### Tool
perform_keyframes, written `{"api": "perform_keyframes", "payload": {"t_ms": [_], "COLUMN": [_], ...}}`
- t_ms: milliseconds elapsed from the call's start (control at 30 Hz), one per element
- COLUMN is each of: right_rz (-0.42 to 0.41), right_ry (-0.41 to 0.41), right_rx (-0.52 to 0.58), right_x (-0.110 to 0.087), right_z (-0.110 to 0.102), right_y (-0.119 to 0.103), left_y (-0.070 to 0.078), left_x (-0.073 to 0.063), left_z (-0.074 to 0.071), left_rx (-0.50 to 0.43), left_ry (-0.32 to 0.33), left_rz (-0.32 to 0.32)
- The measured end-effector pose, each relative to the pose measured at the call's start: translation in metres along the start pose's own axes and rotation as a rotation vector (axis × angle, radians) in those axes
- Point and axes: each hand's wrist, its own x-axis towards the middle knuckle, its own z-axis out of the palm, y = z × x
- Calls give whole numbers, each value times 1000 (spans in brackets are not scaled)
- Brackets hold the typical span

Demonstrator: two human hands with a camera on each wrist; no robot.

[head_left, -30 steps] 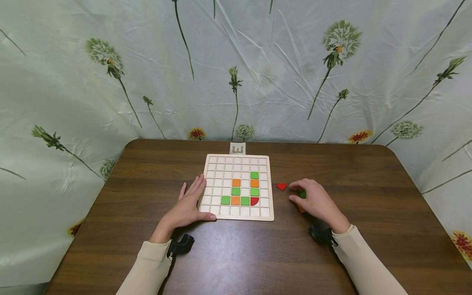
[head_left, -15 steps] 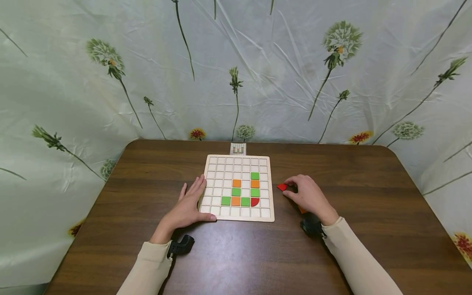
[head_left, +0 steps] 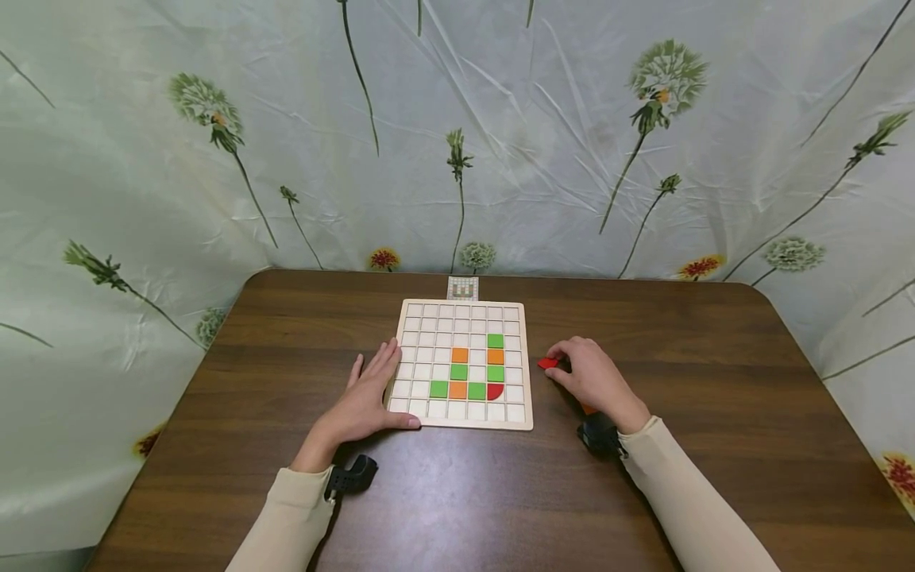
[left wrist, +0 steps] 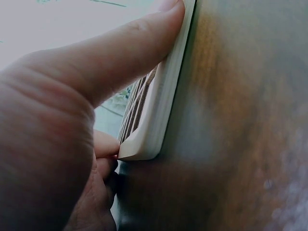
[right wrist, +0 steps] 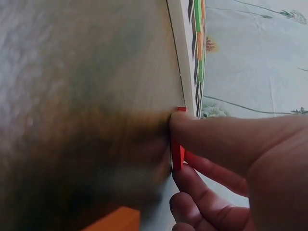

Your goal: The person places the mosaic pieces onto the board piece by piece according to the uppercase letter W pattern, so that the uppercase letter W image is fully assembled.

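A square wooden grid board (head_left: 527, 357) lies on the table, with green, orange and red tiles in some of its cells. My left hand (head_left: 364, 401) is spread at the board's left side, fingers along that edge and thumb on the near-left corner area; in the left wrist view the thumb lies over the rim (left wrist: 166, 96). Right of the board, my right hand (head_left: 599, 381) pinches a small red tile (head_left: 547, 363) between thumb and fingers. The right wrist view shows this red tile (right wrist: 178, 156) edge-on, low at the tabletop. Fingers hide part of it.
An orange tile (head_left: 588, 409) lies partly hidden beneath the right hand. Behind the board is a small pattern card (head_left: 463, 288). A red rounded tile (head_left: 495, 392) sits in the board's lower rows. Flower-printed cloth (head_left: 543, 159) hangs behind the brown table (head_left: 443, 500).
My right hand has moved left from beside the green and orange tiles to the red tile and now pinches it. The left hand stays at the board.
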Motion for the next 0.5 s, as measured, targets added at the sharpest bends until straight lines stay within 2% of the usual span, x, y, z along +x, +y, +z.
{"api": "perform_keyframes", "payload": {"t_ms": [300,500], "right_rz": [25,-13], "right_ry": [28,53], "right_rx": [-8,17], "right_x": [-1,-2], "right_z": [-1,0], "right_y": [-2,-13], "left_y": [0,-1], "left_x": [0,0], "left_z": [0,0], "left_rx": [-3,0], "left_ry": [-2,-1], "left_rz": [2,3]}}
